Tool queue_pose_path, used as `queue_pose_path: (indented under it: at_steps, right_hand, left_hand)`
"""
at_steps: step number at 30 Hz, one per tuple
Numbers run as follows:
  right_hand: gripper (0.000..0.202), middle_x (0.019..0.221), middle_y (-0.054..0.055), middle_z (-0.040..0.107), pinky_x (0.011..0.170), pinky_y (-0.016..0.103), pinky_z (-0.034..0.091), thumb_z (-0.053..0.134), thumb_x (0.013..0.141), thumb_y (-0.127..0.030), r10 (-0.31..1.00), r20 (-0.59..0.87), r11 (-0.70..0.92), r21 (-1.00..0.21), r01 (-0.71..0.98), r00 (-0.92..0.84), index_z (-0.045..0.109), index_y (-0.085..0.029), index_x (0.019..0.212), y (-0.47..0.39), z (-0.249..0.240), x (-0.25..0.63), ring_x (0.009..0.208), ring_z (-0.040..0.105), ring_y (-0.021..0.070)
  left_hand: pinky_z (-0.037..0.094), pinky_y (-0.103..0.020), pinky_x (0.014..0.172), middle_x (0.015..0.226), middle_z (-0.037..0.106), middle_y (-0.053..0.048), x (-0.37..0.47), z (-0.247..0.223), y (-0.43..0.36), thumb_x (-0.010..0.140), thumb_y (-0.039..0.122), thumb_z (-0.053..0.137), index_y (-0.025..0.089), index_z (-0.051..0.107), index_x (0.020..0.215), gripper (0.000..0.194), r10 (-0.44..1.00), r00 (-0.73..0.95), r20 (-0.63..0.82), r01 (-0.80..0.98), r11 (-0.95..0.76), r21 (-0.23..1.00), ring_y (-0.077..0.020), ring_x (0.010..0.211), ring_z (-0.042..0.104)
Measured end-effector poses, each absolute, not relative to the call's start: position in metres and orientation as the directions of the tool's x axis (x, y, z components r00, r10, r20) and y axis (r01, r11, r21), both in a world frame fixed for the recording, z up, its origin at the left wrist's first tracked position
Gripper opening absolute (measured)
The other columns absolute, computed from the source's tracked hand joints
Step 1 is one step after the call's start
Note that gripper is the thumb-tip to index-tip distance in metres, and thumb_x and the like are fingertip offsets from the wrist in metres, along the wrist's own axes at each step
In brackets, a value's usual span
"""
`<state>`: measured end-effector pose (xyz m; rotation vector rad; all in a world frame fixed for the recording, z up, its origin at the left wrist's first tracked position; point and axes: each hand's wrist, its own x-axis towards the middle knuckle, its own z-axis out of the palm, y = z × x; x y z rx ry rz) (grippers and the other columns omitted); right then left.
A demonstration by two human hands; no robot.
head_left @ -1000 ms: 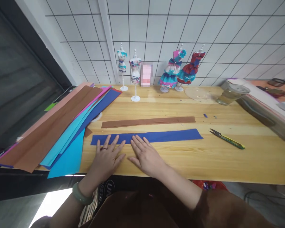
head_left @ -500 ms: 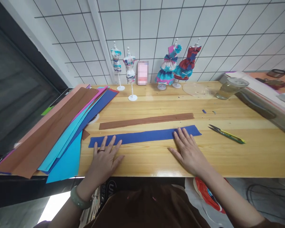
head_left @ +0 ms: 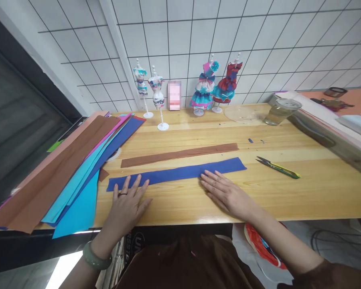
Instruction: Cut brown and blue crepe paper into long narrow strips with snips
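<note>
A long blue paper strip [head_left: 174,175] lies flat across the wooden table [head_left: 180,204]. My left hand [head_left: 128,202] rests on its left end, fingers spread and palm down. Right of the strip's middle, the fingertips of my right hand [head_left: 225,192] lie flat at the lower edge, the fingers stretched out side by side. Neither hand grips anything. Behind the blue strip, roughly parallel to it, is a narrower brown strip [head_left: 180,155]. A pair of thread snips [head_left: 278,167] with yellow and green handles lies to the right of both strips.
Stacked coloured sheets [head_left: 69,168] cover the table's left side and hang over its front edge. Along the tiled wall stand small dress forms [head_left: 158,94], two wearing dresses [head_left: 203,90], and a pink card [head_left: 174,95]. A cup [head_left: 281,112] stands back right, beside a box [head_left: 327,132].
My right hand has slid left along the blue strip, from near its right end, and its fingers have drawn together. The left hand keeps its place. The view has shifted slightly.
</note>
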<state>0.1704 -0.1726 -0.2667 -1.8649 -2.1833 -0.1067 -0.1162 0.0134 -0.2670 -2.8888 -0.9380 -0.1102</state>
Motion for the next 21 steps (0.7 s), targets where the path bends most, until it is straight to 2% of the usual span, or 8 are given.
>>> queue_pose_path:
  at_steps: [3,9,16,21]
  right_hand:
    - [0.044,0.137,0.008,0.041,0.107,0.042,0.027,0.033,0.092,-0.027,0.975,0.187,0.148,-0.158,0.976,-0.117,0.039,-0.014,0.134,-0.171,-0.266,0.17,0.129,0.03,0.0188]
    - [0.054,0.139,0.013,0.035,0.107,0.042,0.028,0.033,0.091,-0.04,0.983,0.166,-0.043,-0.189,0.981,0.075,0.038,-0.009,0.134,-0.17,-0.274,0.176,0.131,0.026,0.0215]
    - [0.061,0.14,0.017,0.034,0.104,0.048,0.028,0.028,0.09,-0.047,0.918,0.197,-0.329,-0.106,0.938,0.344,0.038,-0.005,0.133,-0.181,-0.29,0.207,0.131,0.025,0.0264]
    - [0.07,0.14,0.022,0.031,0.103,0.049,0.026,0.027,0.088,-0.052,0.86,0.18,-0.48,-0.039,0.877,0.478,0.035,0.001,0.133,-0.188,-0.298,0.22,0.132,0.023,0.0296]
  left_hand:
    - [0.018,-0.063,0.099,0.143,0.03,-0.005,-0.116,-0.267,0.013,0.088,0.05,0.029,0.03,0.031,0.136,0.052,0.577,0.811,0.1,0.585,-0.808,-0.078,-0.034,0.132,0.02]
    - [0.018,-0.061,0.1,0.143,0.03,-0.003,-0.122,-0.268,0.018,0.089,0.048,0.028,0.03,0.032,0.135,0.05,0.577,0.81,0.101,0.585,-0.806,-0.087,-0.0322,0.132,0.02]
    - [0.023,-0.056,0.1,0.142,0.03,-0.008,-0.147,-0.274,0.03,0.089,0.044,0.024,0.023,0.032,0.137,0.053,0.677,0.721,0.149,0.692,-0.713,-0.11,-0.0318,0.133,0.017]
    - [0.021,-0.054,0.102,0.143,0.029,-0.011,-0.148,-0.274,0.027,0.089,0.045,0.023,0.018,0.034,0.136,0.055,0.735,0.661,0.152,0.751,-0.651,-0.115,-0.0316,0.133,0.019]
